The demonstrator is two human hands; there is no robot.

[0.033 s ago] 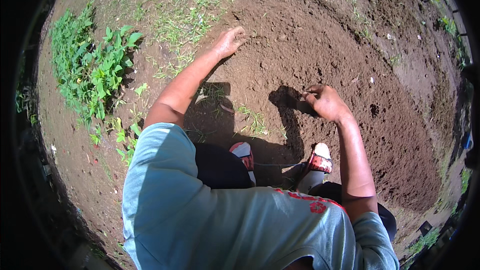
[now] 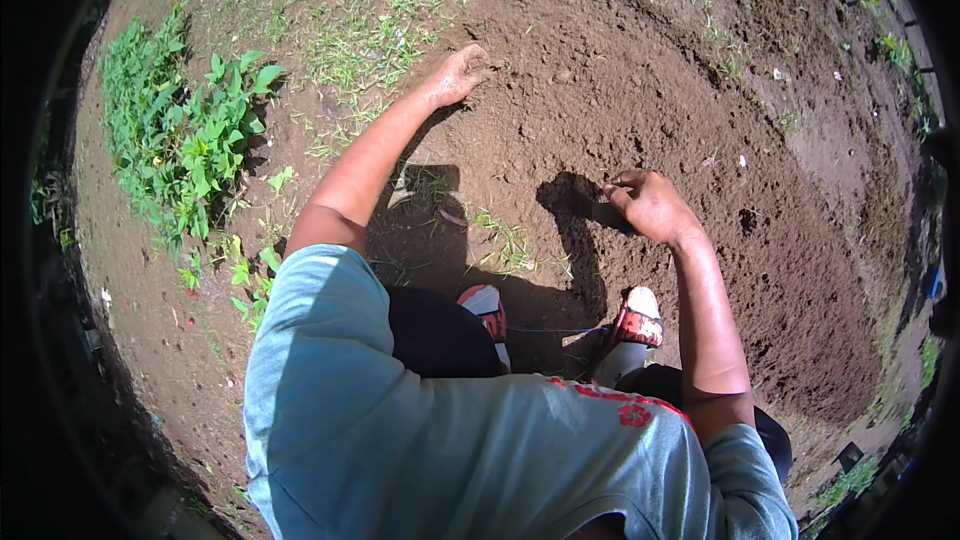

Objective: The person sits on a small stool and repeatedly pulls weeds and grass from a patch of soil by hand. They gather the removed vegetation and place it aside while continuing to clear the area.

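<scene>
My left hand (image 2: 458,76) reaches out to the far edge of a patch of loose brown soil (image 2: 600,110), beside some short grass. Its fingers are curled together at the ground, and what they hold, if anything, is too small to make out. Over the soil to the right is my right hand (image 2: 652,206), thumb and forefinger pinched together. Anything between those fingertips cannot be told. Its dark shadow falls on the soil just left of it.
Leafy green plants (image 2: 195,140) grow at the left. Grass tufts (image 2: 508,243) stand in front of my feet, which wear red-and-white footwear (image 2: 638,318). A thin cord (image 2: 550,329) runs between the feet. Small pale bits lie on the soil at the right.
My left hand has shifted very slightly left and up, its fingers showing a little differently. My right hand has stayed in nearly the same place.
</scene>
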